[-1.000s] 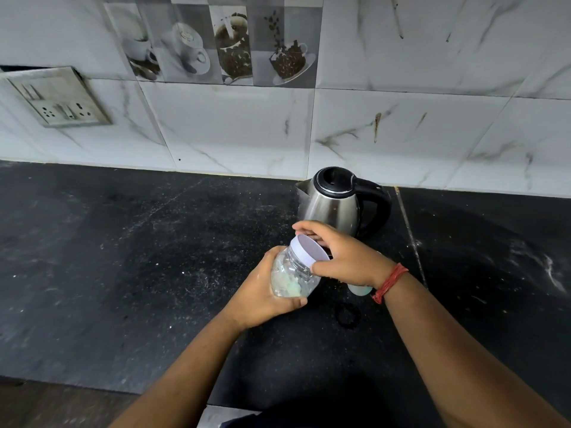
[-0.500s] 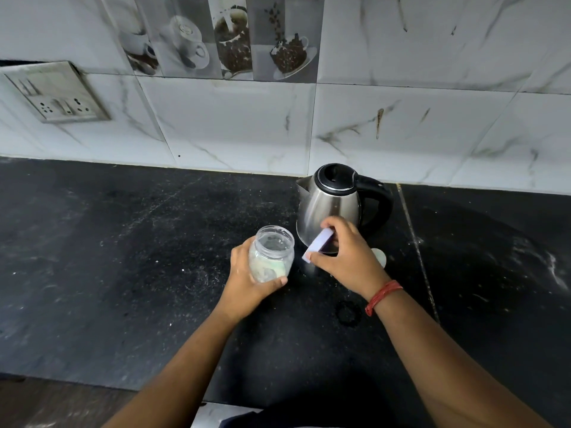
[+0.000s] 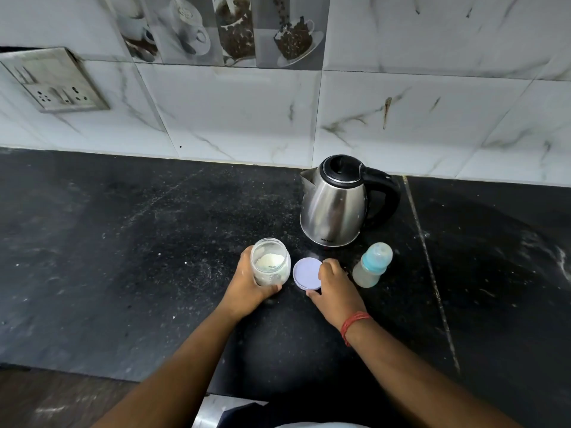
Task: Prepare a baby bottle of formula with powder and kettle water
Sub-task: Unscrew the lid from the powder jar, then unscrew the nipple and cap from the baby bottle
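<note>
On the black counter my left hand grips the open powder jar, while my right hand pinches its lid lying flat.

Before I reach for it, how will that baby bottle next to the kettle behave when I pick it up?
The baby bottle looks like light plastic and seems empty, so it should lift easily. It is tall for its narrow base, so a sideways nudge would probably tip it, perhaps toward the kettle. Its round body would likely roll once down.
</note>
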{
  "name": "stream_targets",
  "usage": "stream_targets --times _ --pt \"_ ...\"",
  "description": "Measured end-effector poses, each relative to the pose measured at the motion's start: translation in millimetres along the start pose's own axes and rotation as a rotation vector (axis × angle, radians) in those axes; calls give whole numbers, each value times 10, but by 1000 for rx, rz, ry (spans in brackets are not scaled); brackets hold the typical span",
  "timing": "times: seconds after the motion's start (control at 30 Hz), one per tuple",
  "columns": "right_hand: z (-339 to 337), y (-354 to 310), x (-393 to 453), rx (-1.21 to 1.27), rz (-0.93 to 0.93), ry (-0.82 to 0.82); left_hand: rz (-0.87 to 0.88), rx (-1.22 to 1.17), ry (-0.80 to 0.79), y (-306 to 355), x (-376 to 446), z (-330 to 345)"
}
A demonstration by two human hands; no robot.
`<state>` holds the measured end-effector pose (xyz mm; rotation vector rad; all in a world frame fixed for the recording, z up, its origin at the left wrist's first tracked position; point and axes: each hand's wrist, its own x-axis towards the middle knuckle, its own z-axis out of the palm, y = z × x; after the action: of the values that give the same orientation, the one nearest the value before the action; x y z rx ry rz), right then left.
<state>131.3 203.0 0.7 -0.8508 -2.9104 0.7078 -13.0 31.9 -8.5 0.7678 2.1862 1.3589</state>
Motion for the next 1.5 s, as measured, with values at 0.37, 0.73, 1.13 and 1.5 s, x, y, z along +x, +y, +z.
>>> stream_targets --times 0.37,0.73,1.13,1.5 --pt "-557 -243 -49 54 -189 276 6 18 79 148 -107 -196" --pt "-1186 215 2 -93 106 255 532 294 114 941 119 -47" --pt "-1328 307 -92 40 139 16 510 269 -97 1025 37 426" --pt "-1489 -41 -122 496 63 11 506 455 -71 1193 -65 474"
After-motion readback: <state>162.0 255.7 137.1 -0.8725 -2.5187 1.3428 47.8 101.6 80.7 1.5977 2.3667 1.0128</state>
